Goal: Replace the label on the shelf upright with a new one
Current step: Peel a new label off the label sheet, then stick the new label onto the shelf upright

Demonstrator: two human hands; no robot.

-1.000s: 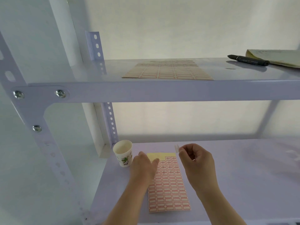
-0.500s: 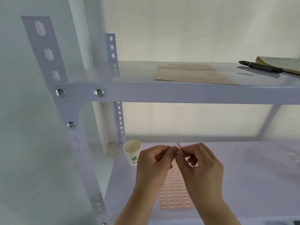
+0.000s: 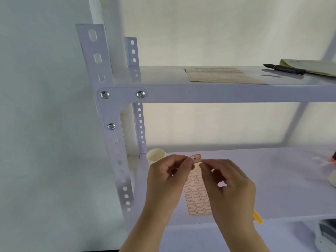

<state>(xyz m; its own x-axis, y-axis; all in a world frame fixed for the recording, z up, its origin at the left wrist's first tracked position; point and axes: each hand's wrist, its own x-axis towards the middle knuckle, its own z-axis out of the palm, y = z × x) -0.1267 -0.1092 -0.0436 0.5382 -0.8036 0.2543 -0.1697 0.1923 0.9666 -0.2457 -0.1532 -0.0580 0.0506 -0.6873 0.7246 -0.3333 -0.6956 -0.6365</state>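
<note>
- Pinching a small red-bordered label point(image 3: 195, 158) between both sets of fingertips, held up in front of the lower shelf point(image 3: 272, 179), some handwritten mark on its face, too small to read.
- Left hand point(image 3: 166, 180) closed on the label's left lower corner, thumb and forefinger doing the work; right hand point(image 3: 228, 186) pinched on the right lower corner, remaining fingers curled in.
- Lying flat on the shelf directly beneath the hands: the label sheet point(image 3: 197, 195), mostly full rows of red-framed blanks.
- Standing just left of the hands, near the back corner: a paper cup point(image 3: 155, 156), close enough to get knocked on a leftward swing.
- Waiting off to the left, well apart from the label: the front shelf upright point(image 3: 116, 153), slotted holes running down its face, bolts at the top bracket.
- Likely trouble, judging from here: sticky side folding onto a fingertip or onto itself while passing between hands; landing crooked or over a slot hole, leaving the edge unsupported and prone to peeling.
- Cannot tell whether any old label remains on the upright; none visible on its face.
- Open room: clear air between hands and upright, nothing but the cup low in the path; upper shelf point(image 3: 227, 92) edge overhead capping any upward lift.
- Up top, out of the way: a second label sheet point(image 3: 221, 75), a black marker point(image 3: 284, 69), a notepad point(image 3: 312, 67).
</note>
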